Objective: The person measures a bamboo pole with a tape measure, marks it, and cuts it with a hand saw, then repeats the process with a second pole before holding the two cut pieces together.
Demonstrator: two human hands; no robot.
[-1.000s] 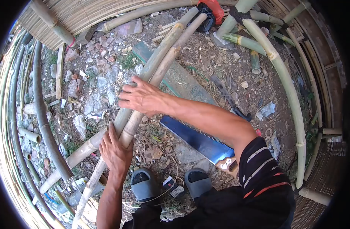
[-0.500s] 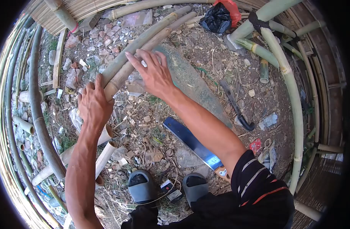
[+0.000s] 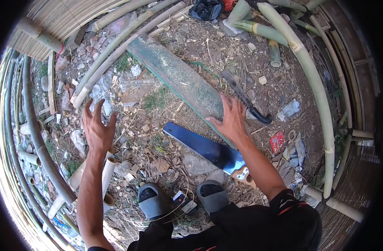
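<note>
Two long bamboo poles [image 3: 116, 52] lie side by side on the ground at the upper left. Just short of their near ends, my left hand [image 3: 98, 129] hovers with its fingers spread and nothing in it. My right hand [image 3: 231, 119] is at the near part of a worn green wooden plank [image 3: 174, 69], thumb and fingers apart across its width. A handsaw [image 3: 204, 148] with a dark blue blade and wooden handle lies on the ground below the plank. To the right of the plank rests a machete [image 3: 243, 94] with a black hooked handle.
Bamboo frame poles [image 3: 312, 79] curve along the right side. Cut bamboo tubes [image 3: 108, 175] lie by my left forearm, and more long bamboo [image 3: 37, 125] stands at the left. A black plastic bag [image 3: 206, 9] is at the top. Wood chips and rubble cover the ground.
Both hands have let go of the bamboo poles, which now lie on the ground farther left. My right hand has moved right and down to the plank.
</note>
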